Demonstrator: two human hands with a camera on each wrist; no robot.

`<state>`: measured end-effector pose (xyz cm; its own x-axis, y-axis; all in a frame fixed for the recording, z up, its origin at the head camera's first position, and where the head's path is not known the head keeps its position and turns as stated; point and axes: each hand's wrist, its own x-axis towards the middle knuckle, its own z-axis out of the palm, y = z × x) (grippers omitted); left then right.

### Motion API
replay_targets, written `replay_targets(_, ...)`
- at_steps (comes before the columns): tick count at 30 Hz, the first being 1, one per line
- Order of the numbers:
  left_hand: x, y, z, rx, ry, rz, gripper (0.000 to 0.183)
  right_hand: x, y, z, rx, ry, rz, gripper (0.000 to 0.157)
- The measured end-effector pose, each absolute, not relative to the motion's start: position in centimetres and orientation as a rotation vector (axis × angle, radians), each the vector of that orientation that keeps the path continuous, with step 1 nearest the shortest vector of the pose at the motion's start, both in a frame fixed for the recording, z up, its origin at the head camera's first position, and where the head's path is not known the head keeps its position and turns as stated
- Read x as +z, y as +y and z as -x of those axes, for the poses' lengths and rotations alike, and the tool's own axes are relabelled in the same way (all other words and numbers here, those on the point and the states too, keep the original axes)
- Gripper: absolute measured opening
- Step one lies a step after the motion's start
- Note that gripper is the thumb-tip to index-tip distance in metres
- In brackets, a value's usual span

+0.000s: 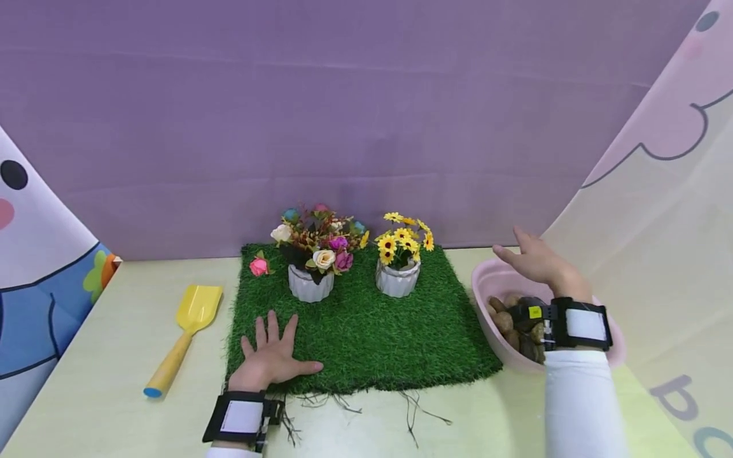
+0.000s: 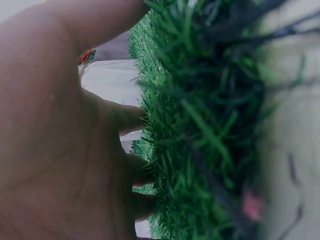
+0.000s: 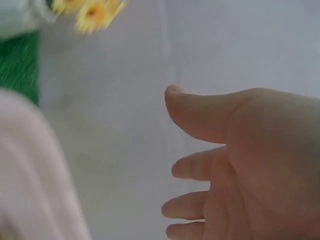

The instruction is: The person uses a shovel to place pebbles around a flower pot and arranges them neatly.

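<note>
My left hand (image 1: 268, 361) rests with spread fingers on the front left part of a green artificial grass mat (image 1: 395, 337); in the left wrist view its fingertips touch the blades. Above the far side of a pink basin (image 1: 484, 280) my right hand (image 1: 538, 259) hovers, holding nothing, thumb apart from the fingers. Brown and dark stones (image 1: 504, 322) lie in the basin, partly hidden by the wrist strap. Toward the back of the mat stand a white pot (image 1: 310, 285) of mixed roses (image 1: 324, 258) and another white pot (image 1: 397, 280) of yellow daisies (image 1: 402, 242).
A yellow toy shovel (image 1: 184, 337) lies on the pale table (image 1: 97, 362) left of the mat. One loose pink flower (image 1: 259, 266) lies on the mat's back left. Dark loose threads (image 1: 413, 413) trail from its front edge. A purple backdrop (image 1: 366, 127) rises behind.
</note>
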<state>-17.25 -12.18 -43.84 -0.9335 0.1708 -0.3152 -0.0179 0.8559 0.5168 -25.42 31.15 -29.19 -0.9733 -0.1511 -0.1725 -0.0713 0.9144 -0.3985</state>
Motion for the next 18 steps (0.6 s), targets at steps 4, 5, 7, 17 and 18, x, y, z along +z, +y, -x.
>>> replay_targets(4,-43.7,-12.1,17.3,0.733,2.696,-0.122,0.11,-30.2,33.6,26.2,-0.553,2.855,0.061,0.081)
replay_targets(5,-43.6,-12.1,17.3,0.731,2.699,-0.123,0.11,-30.5,34.2,26.3,-0.535,2.849,0.03,0.082)
replay_targets(7,-43.6,-12.1,17.4,0.723,2.707,-0.126,0.11,-31.0,35.4,26.5,-0.516,2.828,-0.026,0.083)
replay_targets(17,-43.9,-12.2,17.3,0.702,2.696,-0.125,0.109,-33.9,39.1,27.4,-0.537,2.675,-0.199,0.081)
replay_targets(18,-43.9,-12.2,17.3,0.701,2.695,-0.125,0.109,-34.2,39.3,27.5,-0.53,2.668,-0.206,0.08)
